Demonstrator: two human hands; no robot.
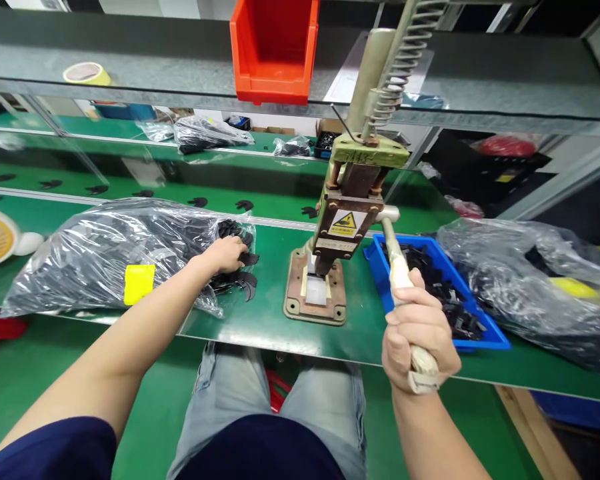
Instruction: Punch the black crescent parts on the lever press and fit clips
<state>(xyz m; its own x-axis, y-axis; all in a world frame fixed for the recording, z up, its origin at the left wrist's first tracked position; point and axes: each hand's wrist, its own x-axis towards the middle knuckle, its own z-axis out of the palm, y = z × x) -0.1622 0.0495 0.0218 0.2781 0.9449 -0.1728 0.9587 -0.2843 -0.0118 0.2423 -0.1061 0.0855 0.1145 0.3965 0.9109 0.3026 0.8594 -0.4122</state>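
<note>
My left hand (225,255) is at the mouth of a clear plastic bag (115,247), its fingers curled onto the black curved plastic parts (249,285) spilling out there. Which single part it grips is partly hidden under the fingers. My right hand (420,327) is wrapped around the taped lever handle (399,270) of a green hand press (347,220). Under the press ram, a pale block (316,291) sits on the rusty base plate (294,283). The handle slants down toward me.
Right of the press stands a blue tray (493,337) of black parts, with another plastic bag (540,287) beside it. Behind the bench, black curved parts (197,201) lie in a row on a green strip. An orange bin (274,88) and a tape roll (87,73) sit on the shelf above.
</note>
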